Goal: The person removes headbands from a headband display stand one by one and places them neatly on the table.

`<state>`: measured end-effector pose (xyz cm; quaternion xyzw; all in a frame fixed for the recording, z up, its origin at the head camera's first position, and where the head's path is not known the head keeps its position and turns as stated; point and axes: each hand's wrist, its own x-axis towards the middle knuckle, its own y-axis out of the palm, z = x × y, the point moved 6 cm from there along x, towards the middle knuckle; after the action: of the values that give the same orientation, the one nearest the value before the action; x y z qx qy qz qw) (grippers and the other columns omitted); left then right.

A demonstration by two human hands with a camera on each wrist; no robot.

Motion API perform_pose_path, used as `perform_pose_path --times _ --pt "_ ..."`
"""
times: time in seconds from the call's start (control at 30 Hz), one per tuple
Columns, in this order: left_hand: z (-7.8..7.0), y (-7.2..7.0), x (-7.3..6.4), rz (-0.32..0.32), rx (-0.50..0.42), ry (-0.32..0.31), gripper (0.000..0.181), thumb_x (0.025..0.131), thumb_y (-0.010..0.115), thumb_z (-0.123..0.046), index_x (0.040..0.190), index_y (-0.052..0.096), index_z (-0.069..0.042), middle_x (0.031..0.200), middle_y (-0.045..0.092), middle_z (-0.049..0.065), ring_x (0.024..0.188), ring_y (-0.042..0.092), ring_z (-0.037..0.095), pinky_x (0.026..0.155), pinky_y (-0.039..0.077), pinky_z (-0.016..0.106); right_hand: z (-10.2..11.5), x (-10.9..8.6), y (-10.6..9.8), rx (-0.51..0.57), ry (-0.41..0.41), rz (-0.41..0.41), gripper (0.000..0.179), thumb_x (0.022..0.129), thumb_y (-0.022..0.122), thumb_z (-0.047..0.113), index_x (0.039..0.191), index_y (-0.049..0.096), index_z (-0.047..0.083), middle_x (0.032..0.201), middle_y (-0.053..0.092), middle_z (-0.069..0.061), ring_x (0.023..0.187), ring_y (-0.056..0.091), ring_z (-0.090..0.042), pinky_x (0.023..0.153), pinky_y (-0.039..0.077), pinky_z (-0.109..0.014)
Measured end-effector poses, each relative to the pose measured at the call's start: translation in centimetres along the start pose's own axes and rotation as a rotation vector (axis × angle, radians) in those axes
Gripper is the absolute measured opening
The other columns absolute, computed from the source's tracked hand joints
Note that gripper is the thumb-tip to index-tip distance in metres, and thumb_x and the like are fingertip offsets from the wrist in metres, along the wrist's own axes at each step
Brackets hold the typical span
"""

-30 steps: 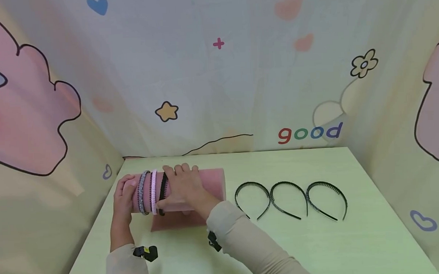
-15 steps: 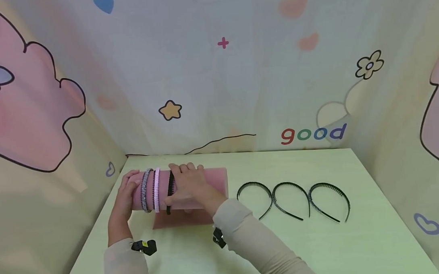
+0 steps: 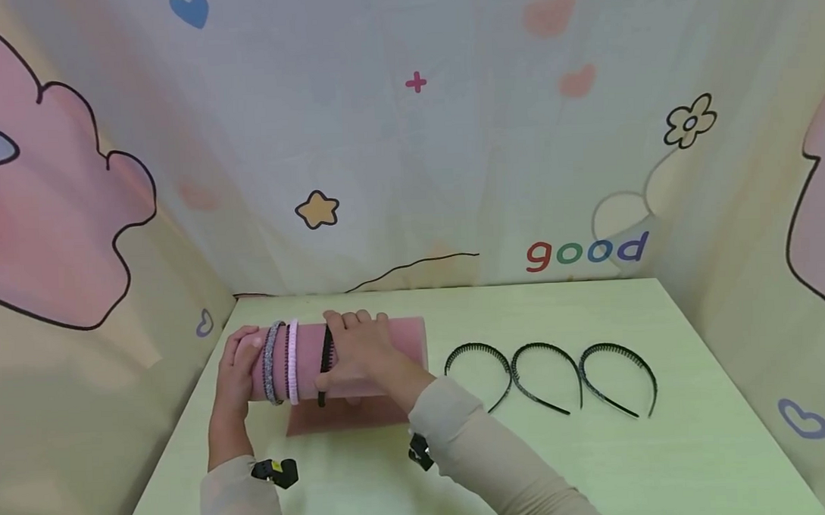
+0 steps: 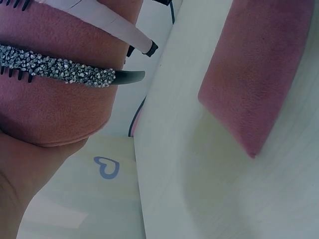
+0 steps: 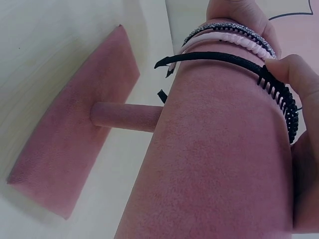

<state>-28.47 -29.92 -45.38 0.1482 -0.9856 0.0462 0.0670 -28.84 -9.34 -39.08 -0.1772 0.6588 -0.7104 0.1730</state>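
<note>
A pink velvet headband stand lies level on the left of the table, its roll carried on a short post over a flat base. My left hand grips the roll's left end. Nearest that hand sits a silver-grey glittery headband, with a pale pink headband beside it. Farther right, my right hand lies over the roll and holds a black toothed headband. In the right wrist view its thumb presses on the black band, whose ends hang past the roll.
Three black toothed headbands lie in a row on the pale table, right of the stand. A printed cloth hangs behind and along both sides.
My right hand has slid the black headband rightward along the roll, widening its gap from the pale pink one. The left hand keeps its grip on the roll's end.
</note>
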Motion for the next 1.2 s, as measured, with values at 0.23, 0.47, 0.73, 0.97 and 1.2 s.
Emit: perform_pose_path --times 0.23,0.47,0.73,0.97,1.2 --pt "-0.4 0.3 -0.4 0.022 -0.001 -0.022 0.036 0.085 0.050 -0.032 0.118 0.043 -0.017 0.110 0.041 0.000 0.088 0.040 0.019 0.068 0.034 0.030 -0.6 -0.4 0.1 0.005 0.009 -0.019 0.100 0.057 0.049 0.070 0.135 0.014 0.018 0.125 0.037 -0.001 0.107 0.033 -0.019 0.085 0.024 -0.045" --pt "0.1 0.1 0.1 0.032 -0.006 -0.029 0.036 0.085 0.049 -0.033 0.118 0.043 -0.018 0.112 0.040 -0.001 0.090 0.039 0.019 0.069 0.034 0.031 -1.3 -0.7 -0.2 0.025 0.006 -0.024 0.099 0.058 0.049 0.069 0.135 0.014 0.018 0.126 0.038 -0.001 0.108 0.033 -0.020 0.087 0.023 -0.046" --pt "0.0 0.0 -0.1 0.019 -0.005 -0.029 0.036 0.085 0.049 -0.034 0.117 0.044 -0.019 0.109 0.042 -0.001 0.088 0.040 0.019 0.068 0.034 0.031 -1.7 -1.4 -0.5 0.023 0.004 -0.027 0.098 0.059 0.049 0.066 0.136 0.014 0.017 0.127 0.036 -0.001 0.110 0.032 -0.020 0.089 0.021 -0.047" --pt "-0.1 0.3 -0.2 0.027 -0.030 -0.030 0.034 0.085 0.050 -0.031 0.116 0.044 -0.018 0.109 0.042 0.000 0.088 0.041 0.019 0.069 0.034 0.030 -2.0 -1.8 -0.6 0.026 0.002 -0.031 0.098 0.059 0.048 0.067 0.136 0.014 0.017 0.128 0.036 -0.001 0.112 0.032 -0.021 0.089 0.020 -0.047" --pt "-0.3 0.2 0.0 0.050 -0.039 -0.012 0.035 0.085 0.051 -0.029 0.117 0.042 -0.014 0.111 0.043 0.000 0.091 0.039 0.018 0.072 0.031 0.030 -2.4 -2.0 -0.8 0.035 0.006 -0.046 0.098 0.058 0.049 0.070 0.135 0.016 0.019 0.126 0.038 -0.002 0.112 0.033 -0.023 0.089 0.021 -0.049"
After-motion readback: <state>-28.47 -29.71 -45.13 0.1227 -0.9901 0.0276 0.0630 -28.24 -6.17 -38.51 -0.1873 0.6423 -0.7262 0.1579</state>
